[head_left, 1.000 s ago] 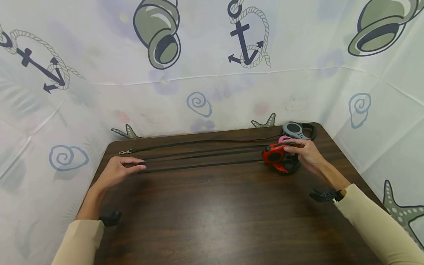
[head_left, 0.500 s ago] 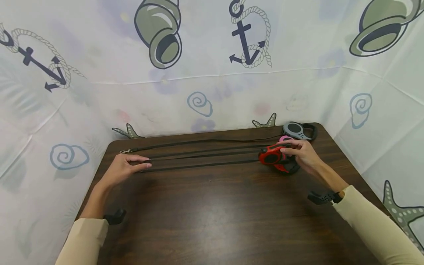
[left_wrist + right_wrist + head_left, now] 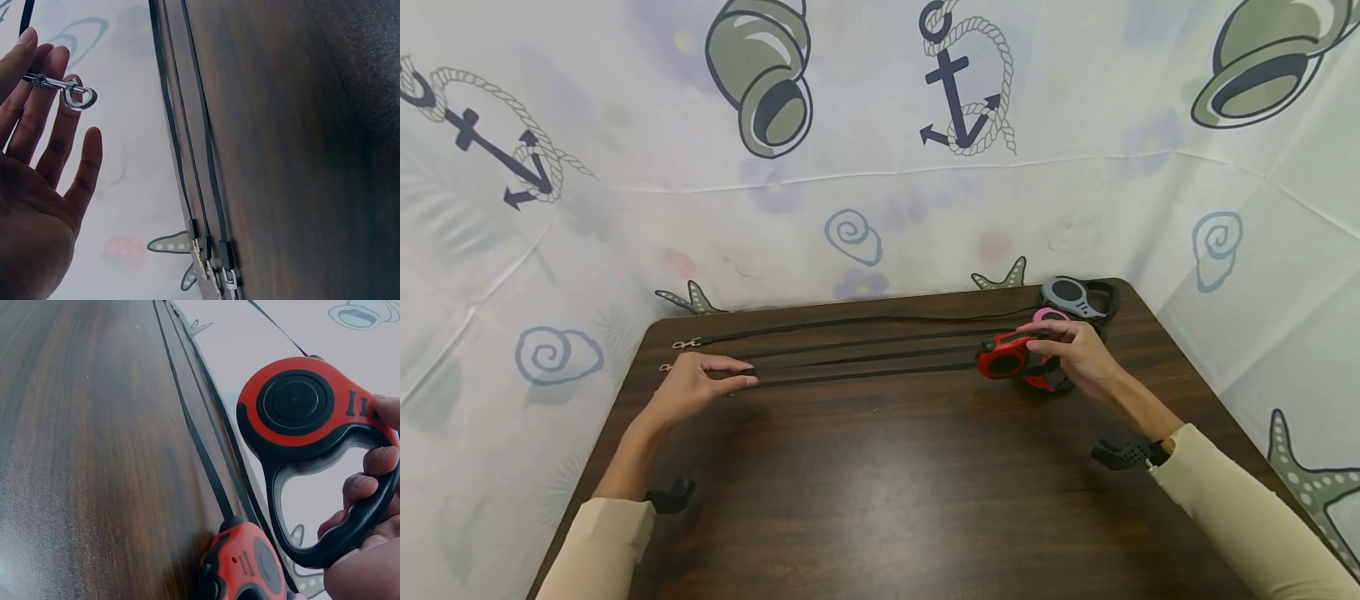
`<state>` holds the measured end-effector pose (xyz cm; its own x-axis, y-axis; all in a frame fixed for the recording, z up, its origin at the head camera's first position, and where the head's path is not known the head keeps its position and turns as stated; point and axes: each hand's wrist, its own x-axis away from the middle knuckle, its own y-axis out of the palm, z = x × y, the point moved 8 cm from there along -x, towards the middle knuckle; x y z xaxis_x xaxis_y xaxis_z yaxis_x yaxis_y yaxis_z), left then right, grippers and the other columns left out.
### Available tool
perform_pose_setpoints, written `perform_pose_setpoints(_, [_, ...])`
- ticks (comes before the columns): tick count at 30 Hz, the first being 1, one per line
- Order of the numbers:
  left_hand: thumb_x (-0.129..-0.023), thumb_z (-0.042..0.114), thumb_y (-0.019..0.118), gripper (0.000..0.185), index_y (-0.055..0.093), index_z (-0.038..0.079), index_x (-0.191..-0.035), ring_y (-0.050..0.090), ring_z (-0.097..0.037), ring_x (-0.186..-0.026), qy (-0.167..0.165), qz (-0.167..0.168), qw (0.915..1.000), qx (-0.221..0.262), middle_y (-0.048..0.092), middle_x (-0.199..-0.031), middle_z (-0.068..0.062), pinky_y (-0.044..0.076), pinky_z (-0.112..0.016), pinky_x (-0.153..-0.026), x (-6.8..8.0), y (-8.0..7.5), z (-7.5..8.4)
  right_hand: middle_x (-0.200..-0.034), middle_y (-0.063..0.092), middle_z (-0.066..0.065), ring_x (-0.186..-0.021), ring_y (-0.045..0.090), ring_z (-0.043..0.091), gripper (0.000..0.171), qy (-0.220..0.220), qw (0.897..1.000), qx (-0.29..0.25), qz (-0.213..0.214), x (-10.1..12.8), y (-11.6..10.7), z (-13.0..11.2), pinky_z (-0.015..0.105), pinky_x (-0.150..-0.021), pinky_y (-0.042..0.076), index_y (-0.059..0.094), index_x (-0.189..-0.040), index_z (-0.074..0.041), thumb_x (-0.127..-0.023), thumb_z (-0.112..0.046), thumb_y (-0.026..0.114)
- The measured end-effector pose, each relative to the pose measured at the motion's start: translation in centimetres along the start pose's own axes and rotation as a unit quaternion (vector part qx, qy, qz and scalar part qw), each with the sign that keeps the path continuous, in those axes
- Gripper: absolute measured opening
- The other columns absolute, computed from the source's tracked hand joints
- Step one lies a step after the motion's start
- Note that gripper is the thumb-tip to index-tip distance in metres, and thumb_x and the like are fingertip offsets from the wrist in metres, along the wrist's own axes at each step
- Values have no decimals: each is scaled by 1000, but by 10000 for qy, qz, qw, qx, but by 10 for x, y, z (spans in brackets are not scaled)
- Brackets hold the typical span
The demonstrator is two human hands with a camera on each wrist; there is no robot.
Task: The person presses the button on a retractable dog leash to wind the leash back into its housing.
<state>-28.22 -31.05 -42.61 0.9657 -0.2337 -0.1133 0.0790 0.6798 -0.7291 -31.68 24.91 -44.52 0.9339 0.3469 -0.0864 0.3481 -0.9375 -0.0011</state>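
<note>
My right hand (image 3: 1078,352) grips the black handle of a red retractable leash (image 3: 1003,360), its fingers (image 3: 369,487) curled through the loop. That red leash (image 3: 294,406) hangs just above a second red leash (image 3: 244,565), which lies on the dark wooden table (image 3: 887,483). Several black tapes (image 3: 865,358) run leftward from the housings. My left hand (image 3: 700,383) hovers at their left ends, fingers (image 3: 50,119) straight. A metal snap clip (image 3: 72,94) shows at the fingertips. I cannot tell whether it touches them. Other clips (image 3: 212,265) lie on the table.
A grey leash (image 3: 1075,296) and a pink leash (image 3: 1048,315) sit at the table's back right corner. A printed nautical sheet (image 3: 880,167) hangs close behind and beside the table. The wide front of the table is bare wood.
My right hand has carried the red leash to the left. My left hand has slid to the right along the tapes, and the front tape's stretch between the hands is shorter.
</note>
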Motion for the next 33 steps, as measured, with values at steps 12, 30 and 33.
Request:
perform_pose_setpoints(12, [-90,27,87,21,86,15,-107,74,-27,-110,188,49,9998,-87,81,-109,-4,58,-38,-88,-5,3,20,-119,73,1,-107,66,11,29,-63,9997,-173,-163,1,12,2,26,-89,55,71,-128,6,-100,7,64])
perform_pose_setpoints(30, [-90,32,87,27,85,12,-108,75,-22,-105,317,-60,9984,474,81,-107,-2,58,-28,-82,-14,24,42,-125,70,3,-97,63,14,30,164,9996,-103,-225,-2,37,-3,26,-83,55,74,-128,-2,-99,1,68])
perform_pose_setpoints(33, [-89,33,88,25,86,15,-107,75,-21,-105,339,-55,9982,490,81,-107,-1,59,-29,-81,-16,27,45,-127,68,5,-98,61,16,30,202,9995,-71,-230,-4,41,-4,26,-83,53,73,-128,-2,-99,0,68])
